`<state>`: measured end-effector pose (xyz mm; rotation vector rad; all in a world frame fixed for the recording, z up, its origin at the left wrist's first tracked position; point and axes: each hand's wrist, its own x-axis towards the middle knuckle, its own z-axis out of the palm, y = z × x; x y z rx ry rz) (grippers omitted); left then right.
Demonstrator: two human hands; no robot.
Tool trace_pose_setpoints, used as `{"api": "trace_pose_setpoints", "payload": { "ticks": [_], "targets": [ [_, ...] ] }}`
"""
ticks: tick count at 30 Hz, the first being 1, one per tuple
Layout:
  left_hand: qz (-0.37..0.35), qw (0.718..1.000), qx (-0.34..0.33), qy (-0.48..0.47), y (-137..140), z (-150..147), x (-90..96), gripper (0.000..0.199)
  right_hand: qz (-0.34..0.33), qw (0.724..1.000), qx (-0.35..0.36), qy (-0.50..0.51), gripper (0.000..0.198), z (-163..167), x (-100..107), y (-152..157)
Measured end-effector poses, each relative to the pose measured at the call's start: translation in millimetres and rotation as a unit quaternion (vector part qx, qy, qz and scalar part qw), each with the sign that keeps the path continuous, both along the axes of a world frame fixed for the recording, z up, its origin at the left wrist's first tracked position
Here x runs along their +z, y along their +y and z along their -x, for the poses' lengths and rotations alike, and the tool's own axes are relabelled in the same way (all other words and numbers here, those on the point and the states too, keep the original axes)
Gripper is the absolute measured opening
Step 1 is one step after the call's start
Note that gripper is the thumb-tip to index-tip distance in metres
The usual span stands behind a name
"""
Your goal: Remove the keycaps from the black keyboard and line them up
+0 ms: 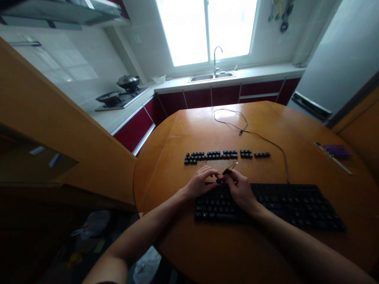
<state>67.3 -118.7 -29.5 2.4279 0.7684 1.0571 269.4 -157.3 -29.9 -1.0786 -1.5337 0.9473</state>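
Two small things are held over the black keyboard (pixel 284 205). The right hand (pixel 241 191) grips a wire-ended tool (pixel 227 171), and the left hand (pixel 203 181) pinches a dark keycap (pixel 219 180).

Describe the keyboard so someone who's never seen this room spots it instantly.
Start at the big wooden table. On its near side, below the right hand, lies the black keyboard. Unlike the loose keys lined up beyond it, it is one wide piece with a cable at its far edge.
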Motion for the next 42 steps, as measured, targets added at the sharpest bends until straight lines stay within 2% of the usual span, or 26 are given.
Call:
{"api": "trace_pose_setpoints", "payload": {
  "ticks": [5, 9, 19, 30, 36, 42],
  "targets": [
    [-0.132, 0.988, 0.029, 0.068, -6.1, -1.2, -2.1, 0.020, 0.005, 1.000, -0.008, -0.008, 0.021, 0.2, -0.4, 1.4],
    [-0.175, 0.977, 0.056, 0.111, -9.5, -0.6, -3.4, 0.024, 0.001, 1.000, -0.013, -0.014, 0.021, -0.3, -0.3, 1.7],
    [-0.135, 0.988, 0.040, 0.071, -7.0, -0.2, -8.2, 0.021, 0.026, 1.000, 0.007, 0.000, 0.021, 0.7, -5.5, 3.3],
    [-0.138, 0.988, 0.039, 0.055, -6.1, -1.8, -6.0, 0.025, 0.009, 1.000, 0.012, -0.011, 0.022, -0.2, -2.2, 1.9],
    [-0.166, 0.983, 0.030, 0.072, -6.4, 0.5, -1.4, 0.024, 0.031, 0.999, 0.011, 0.016, 0.022, 0.4, -2.0, 2.5],
    [-0.153, 0.984, 0.040, 0.078, -7.2, -0.6, 0.4, 0.028, 0.041, 0.999, 0.007, 0.016, 0.024, 0.7, -1.4, 4.0]
  ]
}}
